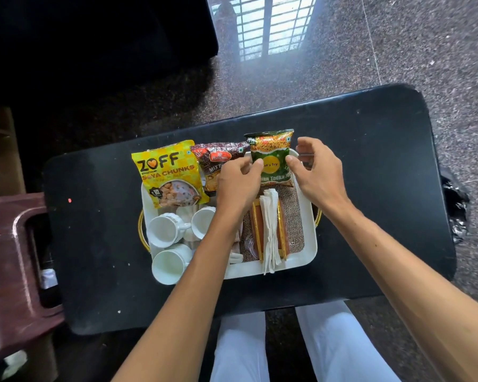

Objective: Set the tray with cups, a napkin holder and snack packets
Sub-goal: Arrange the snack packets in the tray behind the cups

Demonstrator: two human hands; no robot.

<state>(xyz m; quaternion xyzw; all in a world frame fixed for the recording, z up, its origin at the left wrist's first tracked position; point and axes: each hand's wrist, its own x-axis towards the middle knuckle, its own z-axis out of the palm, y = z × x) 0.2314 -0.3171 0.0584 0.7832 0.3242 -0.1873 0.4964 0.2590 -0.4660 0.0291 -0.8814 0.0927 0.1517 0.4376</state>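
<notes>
Snack packets stand in a row along the far edge of a white rectangular tray with gold handles, which sits on a black bench; from the person's left they are a yellow soya-chunks packet, a dark red mixture packet and a green snack packet, neighbours touching or overlapping at their edges. The left hand pinches the green snack packet's left edge between thumb and curled fingers, and covers the lower part of the dark red mixture packet; the right hand is at the same packet's right edge, thumb against the wrapper and fingers loosely curled above, though whether those fingers actually grip cannot be told from this angle. The green snack packet stands upright at the tray's far right corner. Three white ceramic cups cluster in the tray's left half; a gold-railed napkin holder filled with white paper napkins rests on a brown burlap mat in the right half, just behind the green snack packet. A brown plastic stool stands beside the bench on the left.
</notes>
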